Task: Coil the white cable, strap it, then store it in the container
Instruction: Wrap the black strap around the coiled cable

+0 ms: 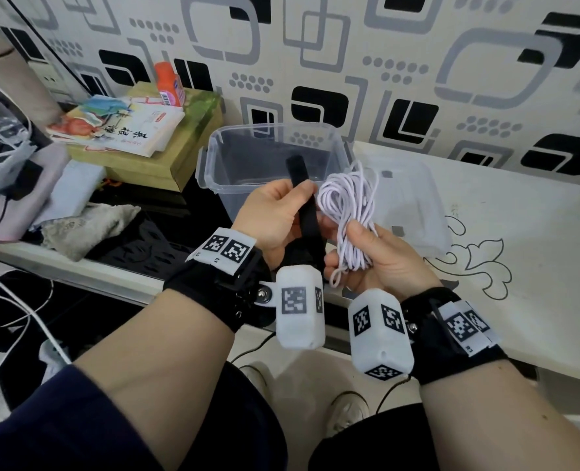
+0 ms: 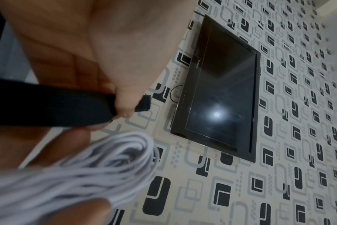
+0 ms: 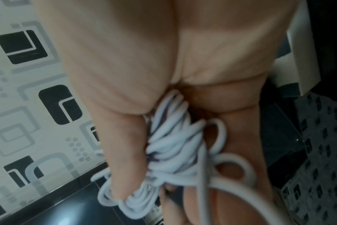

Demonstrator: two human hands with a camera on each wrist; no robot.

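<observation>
— Nearest us, what are the two hands doing?

— Each holds something. Thumb and fingers of the left hand pinch a black strap, which runs up past the fingertips and down toward the wrist. From the left wrist view the strap's short end pokes out beyond the thumb.

— And the other one?

— Curled around the white cable, the right hand clamps the coiled bundle about its middle, thumb on top. Loops fan out above the fist and a small loop hangs below it. From the right wrist view, the cable sits squeezed between thumb and fingers.

— Is the strap around the coil?

— No, it stands just left of the bundle, beside it and not wrapped.

— Where's the container?

— Just beyond the hands, on the bench: a clear plastic container, open at the top. A clear lid lies to its right.

— Anything else?

— Far left, books rest on a green box, with an orange bottle behind them.
</observation>
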